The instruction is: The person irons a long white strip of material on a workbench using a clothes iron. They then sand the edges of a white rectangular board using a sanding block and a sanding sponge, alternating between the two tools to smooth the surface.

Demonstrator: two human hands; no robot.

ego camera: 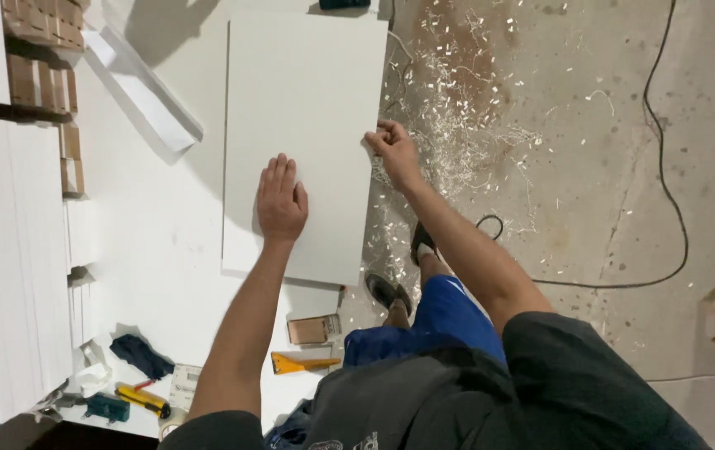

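Shavings litter the floor point(491, 133); left hand point(281, 200) lies flat on the white panel point(307, 100), right hand point(392, 150) pinches its edge, trimming looks mostly done.

Bright, even indoor light; the white panel point(303, 142) and table point(157, 250) near wash out. Soft shadows fall at upper left and under the left hand point(281, 200). Focus is sharp, with slight wide-angle stretch at the edges.

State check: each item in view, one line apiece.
White panel: flat on the worktable, its right edge past the table edge.
Left hand: open, palm flat on panel.
Right hand: fingers curled at panel's right edge.
Shavings: scattered on floor.
Black cable: loose on floor.
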